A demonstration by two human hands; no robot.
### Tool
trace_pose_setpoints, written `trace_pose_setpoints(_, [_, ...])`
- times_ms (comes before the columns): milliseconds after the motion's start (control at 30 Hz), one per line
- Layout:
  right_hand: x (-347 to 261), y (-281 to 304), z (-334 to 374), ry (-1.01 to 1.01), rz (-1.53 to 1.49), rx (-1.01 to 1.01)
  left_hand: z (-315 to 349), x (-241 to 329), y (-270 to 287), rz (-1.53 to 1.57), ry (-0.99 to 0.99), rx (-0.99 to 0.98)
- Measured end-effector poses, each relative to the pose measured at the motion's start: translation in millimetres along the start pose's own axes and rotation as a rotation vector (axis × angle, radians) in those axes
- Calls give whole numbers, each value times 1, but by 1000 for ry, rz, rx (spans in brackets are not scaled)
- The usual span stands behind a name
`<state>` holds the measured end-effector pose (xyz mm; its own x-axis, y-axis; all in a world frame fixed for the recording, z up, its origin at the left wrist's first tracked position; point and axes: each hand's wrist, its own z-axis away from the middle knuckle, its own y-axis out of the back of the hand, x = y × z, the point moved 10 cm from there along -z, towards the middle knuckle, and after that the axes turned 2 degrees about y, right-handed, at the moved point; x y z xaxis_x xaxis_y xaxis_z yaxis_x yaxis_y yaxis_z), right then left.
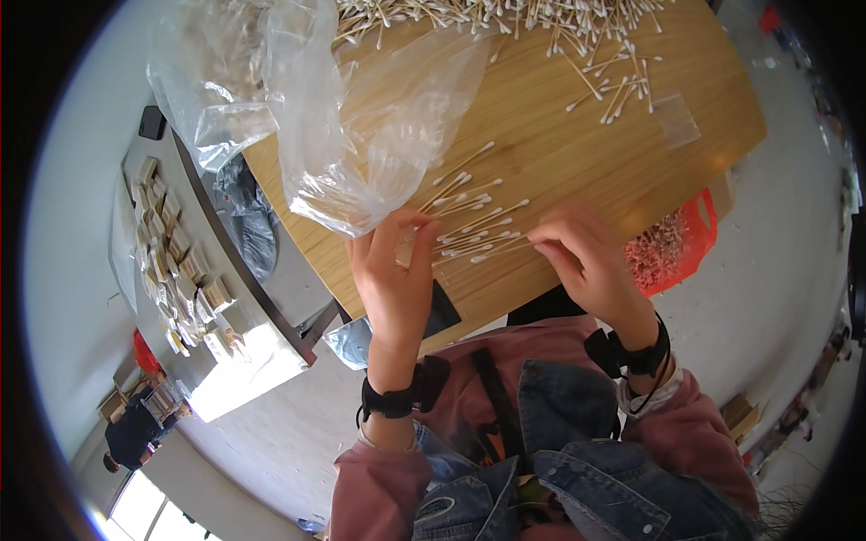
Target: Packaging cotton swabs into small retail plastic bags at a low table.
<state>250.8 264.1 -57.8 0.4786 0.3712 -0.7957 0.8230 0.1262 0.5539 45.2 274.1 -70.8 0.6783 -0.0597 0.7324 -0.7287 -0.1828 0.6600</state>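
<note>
Cotton swabs [483, 221] with white tips lie loosely side by side on the wooden table [541, 153], between my two hands. My left hand [392, 279] is at their left ends, thumb and forefinger curled almost together; whatever sits between them is hidden. The lower end of a clear plastic bag [361, 171] lies against the back of its fingers. On the other side my right hand [591, 261] pinches with thumb and forefinger at the tip of one swab.
A big heap of cotton swabs [514, 13] covers the table's far edge. A small clear bag [677, 120] lies at right. Beside the table stands a red bag [699, 243] of pinkish pieces. Leftward, another table [253, 352] carries small packs [167, 243]. A person [131, 433] is far left.
</note>
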Motion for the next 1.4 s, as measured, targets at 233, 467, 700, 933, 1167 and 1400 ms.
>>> trace_pose_setpoints(233, [-10, -15, 13, 77, 100, -65, 8, -4, 10, -13, -3, 7])
trace_pose_setpoints(467, [-6, -21, 9, 24, 106, -40, 12, -5, 6, -89, -9, -39])
trace_pose_setpoints(700, [-4, -20, 11, 32, 98, -1, 11, -3, 12, -4, 61, -61])
trace_pose_setpoints(933, [-2, -21, 15, 85, 143, 35, 30, 9, 12, -8, 34, -88])
trace_pose_setpoints(1167, [-13, -31, 20, 147, 174, -27, 56, 19, -9, -12, -17, -195])
trace_pose_setpoints(1400, [-12, -30, 19, 102, 143, -16, 59, 19, -17, -22, -22, -188])
